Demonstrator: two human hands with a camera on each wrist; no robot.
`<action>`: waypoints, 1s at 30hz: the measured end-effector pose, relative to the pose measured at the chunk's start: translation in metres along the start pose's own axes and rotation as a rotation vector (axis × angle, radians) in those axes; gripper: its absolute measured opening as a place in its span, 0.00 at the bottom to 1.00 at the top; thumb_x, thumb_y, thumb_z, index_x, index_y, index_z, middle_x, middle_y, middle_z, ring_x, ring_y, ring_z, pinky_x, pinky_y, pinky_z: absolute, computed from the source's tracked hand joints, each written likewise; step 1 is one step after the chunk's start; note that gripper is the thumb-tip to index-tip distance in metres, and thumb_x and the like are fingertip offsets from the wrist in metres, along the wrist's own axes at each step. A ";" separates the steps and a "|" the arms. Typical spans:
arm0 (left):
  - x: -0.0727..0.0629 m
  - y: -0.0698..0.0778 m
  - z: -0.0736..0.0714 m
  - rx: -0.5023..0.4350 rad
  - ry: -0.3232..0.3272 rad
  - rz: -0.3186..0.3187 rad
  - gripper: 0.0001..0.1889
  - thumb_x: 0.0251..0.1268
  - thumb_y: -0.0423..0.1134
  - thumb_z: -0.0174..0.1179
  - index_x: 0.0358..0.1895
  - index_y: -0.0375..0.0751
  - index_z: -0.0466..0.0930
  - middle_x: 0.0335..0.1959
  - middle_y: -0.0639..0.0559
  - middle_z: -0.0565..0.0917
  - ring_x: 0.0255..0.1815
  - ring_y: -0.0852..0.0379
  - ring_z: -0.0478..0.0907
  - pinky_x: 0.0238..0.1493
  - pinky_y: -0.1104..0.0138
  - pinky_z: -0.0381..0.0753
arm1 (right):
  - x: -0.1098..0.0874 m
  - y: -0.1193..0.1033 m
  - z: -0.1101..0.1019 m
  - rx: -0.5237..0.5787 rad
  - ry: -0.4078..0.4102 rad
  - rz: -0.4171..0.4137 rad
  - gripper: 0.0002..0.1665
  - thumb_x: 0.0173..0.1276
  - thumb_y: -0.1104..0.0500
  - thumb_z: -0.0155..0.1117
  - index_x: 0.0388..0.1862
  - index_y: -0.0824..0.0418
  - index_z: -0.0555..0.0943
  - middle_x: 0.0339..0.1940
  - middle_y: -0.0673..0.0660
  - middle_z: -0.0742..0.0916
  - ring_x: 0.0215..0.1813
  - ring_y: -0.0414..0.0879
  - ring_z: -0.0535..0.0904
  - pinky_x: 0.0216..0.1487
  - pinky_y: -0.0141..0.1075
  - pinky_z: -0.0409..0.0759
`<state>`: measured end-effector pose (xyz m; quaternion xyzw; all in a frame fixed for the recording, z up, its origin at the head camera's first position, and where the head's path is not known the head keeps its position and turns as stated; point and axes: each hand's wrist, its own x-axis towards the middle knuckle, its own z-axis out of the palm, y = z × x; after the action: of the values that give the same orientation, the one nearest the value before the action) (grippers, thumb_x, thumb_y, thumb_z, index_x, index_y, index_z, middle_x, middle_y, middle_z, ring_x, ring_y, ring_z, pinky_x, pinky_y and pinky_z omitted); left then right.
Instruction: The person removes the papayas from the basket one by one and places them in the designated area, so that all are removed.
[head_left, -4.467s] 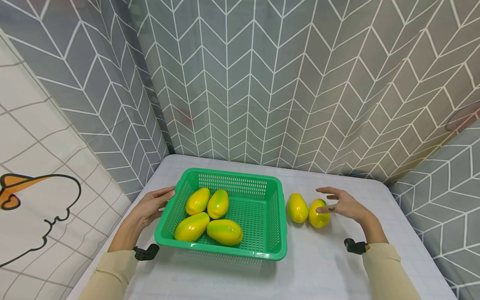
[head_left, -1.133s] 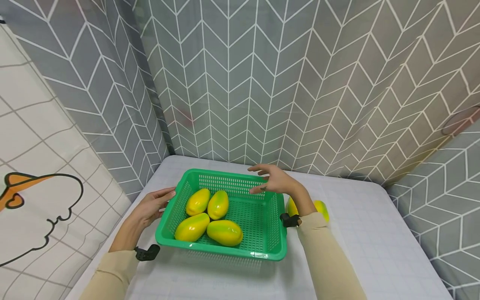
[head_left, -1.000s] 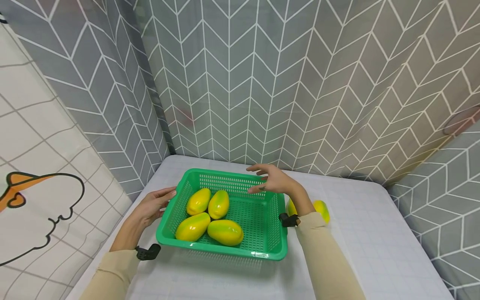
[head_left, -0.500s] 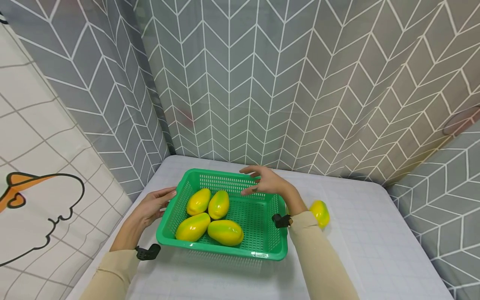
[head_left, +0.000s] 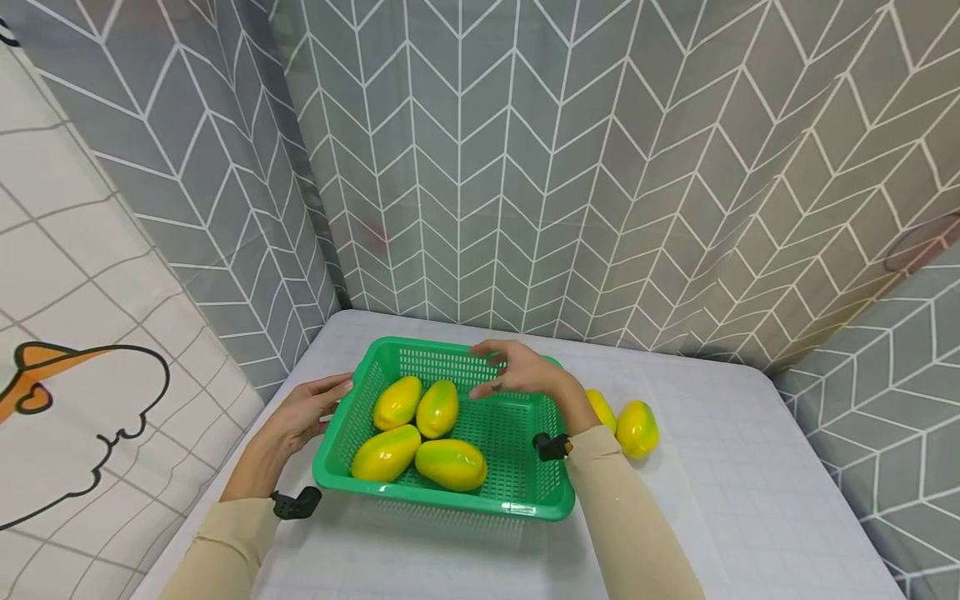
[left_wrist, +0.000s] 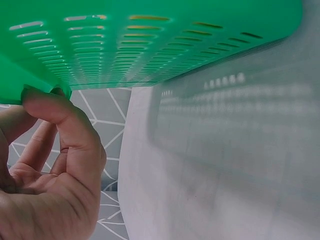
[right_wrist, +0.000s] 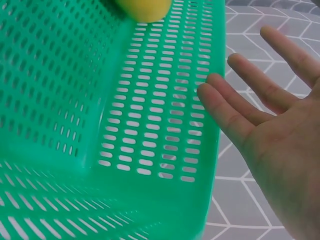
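Note:
A green plastic basket [head_left: 497, 433] with slotted walls stands on the table, holding several glossy yellow-green mango-like fruits [head_left: 451, 465] in its left half. My left hand [head_left: 306, 412] is at the basket's left rim; in the left wrist view, bent fingertips [left_wrist: 42, 102] grip the rim's edge. My right hand [head_left: 513, 369] hovers over the far right part of the basket with nothing in it. Its fingers are spread and loosely bent, and the right wrist view shows an empty palm [right_wrist: 292, 145] beside the basket's rim.
To the right of the basket, two more mango-like fruits lie on the white table [head_left: 735, 467]: one fruit [head_left: 637, 430] in full view, the other fruit [head_left: 602, 408] partly behind my right forearm. A grey patterned curtain [head_left: 480, 208] hangs behind the table.
My right hand has moved left from above the two loose fruits to over the basket, drifting further left in the last second. The left hand, basket and fruits keep their places.

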<state>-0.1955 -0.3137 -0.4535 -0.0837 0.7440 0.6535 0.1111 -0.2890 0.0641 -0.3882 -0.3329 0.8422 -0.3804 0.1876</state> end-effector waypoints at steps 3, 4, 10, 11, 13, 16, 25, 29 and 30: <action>0.000 0.000 0.000 -0.002 0.002 0.000 0.35 0.83 0.51 0.57 0.81 0.35 0.64 0.41 0.68 0.87 0.40 0.66 0.86 0.44 0.70 0.91 | 0.002 0.000 0.004 0.003 -0.024 0.001 0.46 0.65 0.51 0.80 0.78 0.61 0.73 0.79 0.61 0.77 0.77 0.65 0.73 0.71 0.54 0.83; 0.000 0.000 0.000 -0.003 0.003 0.000 0.35 0.83 0.51 0.57 0.81 0.34 0.64 0.41 0.69 0.87 0.40 0.66 0.86 0.44 0.70 0.91 | 0.002 0.000 0.005 0.005 -0.032 -0.001 0.46 0.65 0.51 0.80 0.78 0.61 0.73 0.79 0.61 0.77 0.78 0.65 0.73 0.71 0.54 0.83; 0.000 0.000 0.000 -0.004 0.011 -0.005 0.34 0.83 0.52 0.57 0.81 0.35 0.65 0.41 0.68 0.86 0.40 0.66 0.86 0.44 0.69 0.91 | 0.004 -0.003 0.013 -0.005 -0.070 0.014 0.46 0.64 0.50 0.81 0.78 0.59 0.73 0.79 0.58 0.78 0.77 0.63 0.73 0.71 0.53 0.82; 0.000 0.000 0.001 -0.010 0.016 -0.008 0.34 0.82 0.52 0.58 0.80 0.36 0.66 0.40 0.68 0.87 0.40 0.66 0.86 0.44 0.69 0.91 | 0.004 -0.003 0.015 -0.010 -0.075 0.020 0.46 0.64 0.50 0.82 0.78 0.59 0.74 0.78 0.57 0.78 0.77 0.62 0.74 0.71 0.52 0.82; 0.000 0.000 0.001 -0.006 0.010 -0.001 0.34 0.82 0.52 0.58 0.81 0.35 0.65 0.41 0.68 0.87 0.40 0.66 0.86 0.44 0.69 0.91 | 0.005 -0.003 0.017 -0.013 -0.085 0.028 0.46 0.64 0.50 0.82 0.78 0.58 0.73 0.78 0.57 0.78 0.77 0.62 0.74 0.71 0.51 0.83; 0.000 -0.001 0.001 -0.005 0.002 0.006 0.34 0.82 0.51 0.58 0.81 0.34 0.64 0.41 0.68 0.87 0.40 0.66 0.86 0.44 0.69 0.91 | 0.006 -0.002 0.020 -0.023 -0.097 0.035 0.46 0.64 0.49 0.81 0.78 0.58 0.73 0.79 0.56 0.78 0.77 0.62 0.74 0.70 0.50 0.83; 0.000 -0.002 0.000 -0.006 0.002 -0.008 0.35 0.82 0.52 0.58 0.82 0.35 0.63 0.41 0.69 0.87 0.40 0.66 0.86 0.44 0.70 0.91 | 0.005 -0.001 0.029 -0.018 -0.158 0.091 0.45 0.63 0.48 0.82 0.77 0.55 0.74 0.75 0.62 0.79 0.74 0.63 0.76 0.67 0.52 0.84; 0.000 -0.001 0.000 0.001 -0.001 -0.007 0.35 0.82 0.52 0.58 0.82 0.35 0.63 0.42 0.69 0.86 0.41 0.67 0.86 0.44 0.70 0.91 | 0.004 0.000 0.033 -0.031 -0.197 0.112 0.42 0.62 0.49 0.83 0.74 0.54 0.78 0.71 0.61 0.83 0.71 0.62 0.80 0.65 0.49 0.86; -0.001 0.000 0.000 0.002 0.003 -0.008 0.35 0.82 0.52 0.58 0.81 0.35 0.63 0.42 0.69 0.86 0.41 0.67 0.86 0.44 0.70 0.91 | 0.003 0.000 0.033 -0.031 -0.209 0.117 0.41 0.63 0.49 0.83 0.73 0.54 0.78 0.70 0.61 0.84 0.70 0.62 0.81 0.64 0.48 0.86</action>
<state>-0.1949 -0.3133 -0.4536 -0.0876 0.7444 0.6522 0.1130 -0.2722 0.0445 -0.4096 -0.3239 0.8417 -0.3192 0.2910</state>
